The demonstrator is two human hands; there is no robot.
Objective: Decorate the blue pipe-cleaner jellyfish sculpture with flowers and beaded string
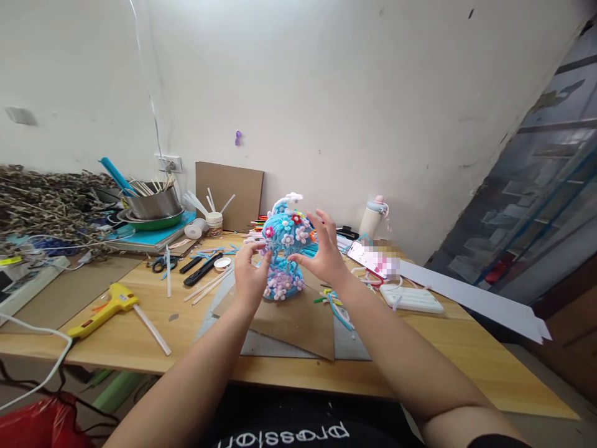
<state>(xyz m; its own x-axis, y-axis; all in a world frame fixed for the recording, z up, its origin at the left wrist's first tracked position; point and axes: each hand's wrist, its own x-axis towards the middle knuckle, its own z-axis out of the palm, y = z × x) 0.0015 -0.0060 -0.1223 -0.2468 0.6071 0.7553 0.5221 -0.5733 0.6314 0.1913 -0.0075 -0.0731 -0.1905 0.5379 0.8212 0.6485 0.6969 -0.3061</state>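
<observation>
A blue fuzzy pipe-cleaner ornament (284, 233) stands upright on a brown board (298, 326) in the middle of the table. It has a domed top, a round base (296, 285) and a curled tip, with pink, white and red flowers over it. My left hand (249, 274) is at its left side, fingers curled and thumb against the narrow part between dome and base. My right hand (324, 255) is at the right side, fingers raised and spread, its thumb reaching to the same narrow part. Behind the hands, part of the ornament is hidden.
On the left lie a yellow glue gun (109, 305) with a glue stick, scissors (162, 264) and a black cutter (203, 269). To the right are pipe-cleaner scraps (339, 308), a phone (368, 258), a white power bank (411, 298) and a bottle (373, 218).
</observation>
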